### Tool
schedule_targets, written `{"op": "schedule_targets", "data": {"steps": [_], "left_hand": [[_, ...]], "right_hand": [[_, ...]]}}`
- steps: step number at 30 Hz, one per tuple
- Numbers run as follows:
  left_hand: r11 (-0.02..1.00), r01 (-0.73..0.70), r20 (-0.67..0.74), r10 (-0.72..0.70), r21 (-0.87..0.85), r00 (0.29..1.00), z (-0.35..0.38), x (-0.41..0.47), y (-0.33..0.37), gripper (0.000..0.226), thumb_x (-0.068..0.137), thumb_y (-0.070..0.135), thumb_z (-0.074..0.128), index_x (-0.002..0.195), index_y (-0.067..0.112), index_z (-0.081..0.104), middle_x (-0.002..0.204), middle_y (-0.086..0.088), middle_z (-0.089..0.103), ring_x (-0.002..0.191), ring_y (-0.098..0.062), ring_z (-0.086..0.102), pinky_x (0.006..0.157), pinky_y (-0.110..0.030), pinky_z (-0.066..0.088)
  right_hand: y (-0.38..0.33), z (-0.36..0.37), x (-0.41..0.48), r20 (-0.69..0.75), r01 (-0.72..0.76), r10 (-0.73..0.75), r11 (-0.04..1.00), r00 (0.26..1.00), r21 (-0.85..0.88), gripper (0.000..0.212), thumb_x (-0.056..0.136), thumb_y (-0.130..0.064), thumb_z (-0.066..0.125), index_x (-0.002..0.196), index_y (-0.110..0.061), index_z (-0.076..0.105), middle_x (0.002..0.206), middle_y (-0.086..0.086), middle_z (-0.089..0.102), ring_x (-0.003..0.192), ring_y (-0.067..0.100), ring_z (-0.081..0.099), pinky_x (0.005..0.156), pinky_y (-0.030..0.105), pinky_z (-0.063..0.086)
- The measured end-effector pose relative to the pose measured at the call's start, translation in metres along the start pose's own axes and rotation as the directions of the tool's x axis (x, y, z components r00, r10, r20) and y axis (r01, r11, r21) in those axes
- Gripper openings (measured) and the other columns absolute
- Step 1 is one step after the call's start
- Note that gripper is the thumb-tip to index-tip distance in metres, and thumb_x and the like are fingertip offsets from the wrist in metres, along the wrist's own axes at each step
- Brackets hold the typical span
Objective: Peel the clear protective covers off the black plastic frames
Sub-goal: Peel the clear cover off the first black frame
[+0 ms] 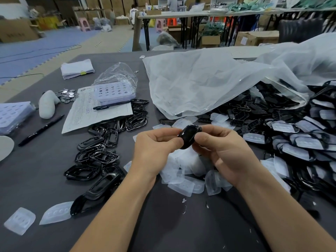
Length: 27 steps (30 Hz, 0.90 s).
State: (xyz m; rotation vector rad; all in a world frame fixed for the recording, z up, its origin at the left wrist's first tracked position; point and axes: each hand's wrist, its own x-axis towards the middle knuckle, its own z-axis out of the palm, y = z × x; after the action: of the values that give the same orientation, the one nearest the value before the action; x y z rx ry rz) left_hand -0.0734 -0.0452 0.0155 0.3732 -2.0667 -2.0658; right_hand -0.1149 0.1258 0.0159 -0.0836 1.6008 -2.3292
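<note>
Bare frames (101,157) lie left of the hands, covered frames (298,142) right, peeled covers (183,171) beneath.

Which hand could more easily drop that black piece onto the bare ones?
Probably the left: the left hand pinches the black frame, and the pile of bare frames lies on its side; the right hand would reach across.

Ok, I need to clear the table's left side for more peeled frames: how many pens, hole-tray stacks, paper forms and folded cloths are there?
Black pens: 2
White hole-tray stacks: 2
Paper forms: 1
Folded cloths: 1
Total: 6
</note>
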Motion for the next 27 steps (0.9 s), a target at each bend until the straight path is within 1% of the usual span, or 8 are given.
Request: {"op": "schedule_targets", "data": {"steps": [3, 5, 9, 14, 18, 21, 23, 27], "left_hand": [[0.917, -0.164, -0.213, 0.253, 0.363, 0.944, 0.009, -0.012, -0.001, 0.03, 0.076, 0.023, 0.088, 0.097, 0.042, 0.081, 0.08, 0.029, 0.074, 0.072, 0.007, 0.07, 0.071, -0.009, 0.05], [0.859, -0.248, -0.146, 0.344, 0.449, 0.927, 0.017, -0.019, 0.0, 0.04, 0.078, 0.026, 0.086, 0.103, 0.054, 0.074, 0.085, 0.037, 0.069, 0.072, 0.01, 0.068, 0.073, -0.012, 0.053], [0.849, -0.288, -0.018, 0.329, 0.443, 0.944, 0.022, -0.021, -0.003, 0.054, 0.082, 0.029, 0.083, 0.111, 0.066, 0.057, 0.096, 0.04, 0.069, 0.086, 0.011, 0.069, 0.083, -0.025, 0.06], [0.907, -0.277, -0.103, 0.324, 0.318, 0.941, 0.013, -0.008, -0.004, 0.024, 0.089, 0.022, 0.074, 0.097, 0.044, 0.079, 0.078, 0.023, 0.077, 0.076, 0.001, 0.075, 0.078, -0.031, 0.062], [0.988, -0.108, -0.24, 0.132, 0.113, 0.962, 0.0, 0.004, 0.0, 0.034, 0.085, 0.005, 0.074, 0.074, 0.035, 0.082, 0.072, 0.006, 0.079, 0.07, -0.014, 0.077, 0.069, -0.036, 0.065], [0.992, 0.005, -0.275, -0.039, -0.123, 0.961, -0.009, 0.012, 0.002, 0.023, 0.086, -0.007, 0.07, 0.078, 0.012, 0.081, 0.073, -0.007, 0.079, 0.062, -0.02, 0.075, 0.057, -0.03, 0.061], [0.982, 0.041, -0.265, -0.089, -0.183, 0.96, -0.012, 0.014, 0.002, 0.026, 0.087, -0.009, 0.068, 0.076, 0.011, 0.08, 0.073, -0.009, 0.078, 0.061, -0.02, 0.072, 0.054, -0.029, 0.06], [0.981, 0.045, -0.214, -0.086, -0.188, 0.973, -0.01, 0.014, 0.002, 0.027, 0.089, -0.01, 0.064, 0.078, 0.01, 0.078, 0.068, -0.006, 0.075, 0.055, -0.015, 0.069, 0.049, -0.026, 0.057]], "right_hand": [[0.003, 0.01, -0.002, -0.17, 0.088, -0.111, 0.987, 0.979, -0.135, 0.014, 0.078, 0.003, 0.082, 0.084, -0.01, 0.079, 0.081, 0.011, 0.077, 0.074, 0.021, 0.068, 0.071, 0.028, 0.056], [0.004, 0.016, -0.004, -0.209, 0.183, -0.24, 0.949, 0.948, -0.258, 0.021, 0.08, 0.004, 0.08, 0.075, -0.016, 0.08, 0.076, 0.008, 0.078, 0.069, 0.017, 0.071, 0.066, 0.025, 0.057], [0.006, 0.021, -0.009, -0.095, 0.278, -0.32, 0.911, 0.943, -0.305, 0.024, 0.083, 0.005, 0.076, 0.077, -0.018, 0.082, 0.08, 0.005, 0.08, 0.079, 0.019, 0.078, 0.071, 0.022, 0.06], [0.004, 0.025, -0.009, 0.063, 0.283, -0.281, 0.884, 0.958, -0.371, 0.034, 0.094, 0.003, 0.063, 0.087, -0.024, 0.082, 0.087, 0.002, 0.081, 0.09, 0.013, 0.077, 0.078, 0.017, 0.055], [0.002, 0.018, -0.009, -0.112, 0.265, -0.34, 0.866, 0.934, -0.424, 0.029, 0.091, -0.001, 0.065, 0.081, -0.022, 0.083, 0.08, 0.0, 0.08, 0.083, 0.014, 0.077, 0.073, 0.026, 0.058], [0.002, 0.013, -0.008, -0.139, 0.19, -0.366, 0.728, 0.92, -0.658, 0.027, 0.087, -0.006, 0.067, 0.076, -0.026, 0.081, 0.07, -0.007, 0.076, 0.067, 0.014, 0.073, 0.066, 0.036, 0.063], [0.003, 0.012, -0.011, -0.055, 0.161, -0.347, 0.561, 0.936, -0.812, 0.021, 0.084, -0.012, 0.071, 0.077, -0.03, 0.081, 0.066, -0.016, 0.072, 0.057, 0.004, 0.065, 0.055, 0.017, 0.053], [0.0, 0.011, -0.016, 0.019, 0.072, -0.24, 0.215, 0.971, -0.974, 0.008, 0.082, -0.03, 0.074, 0.088, -0.033, 0.079, 0.074, -0.014, 0.07, 0.084, 0.009, 0.065, 0.074, 0.026, 0.055]]}}
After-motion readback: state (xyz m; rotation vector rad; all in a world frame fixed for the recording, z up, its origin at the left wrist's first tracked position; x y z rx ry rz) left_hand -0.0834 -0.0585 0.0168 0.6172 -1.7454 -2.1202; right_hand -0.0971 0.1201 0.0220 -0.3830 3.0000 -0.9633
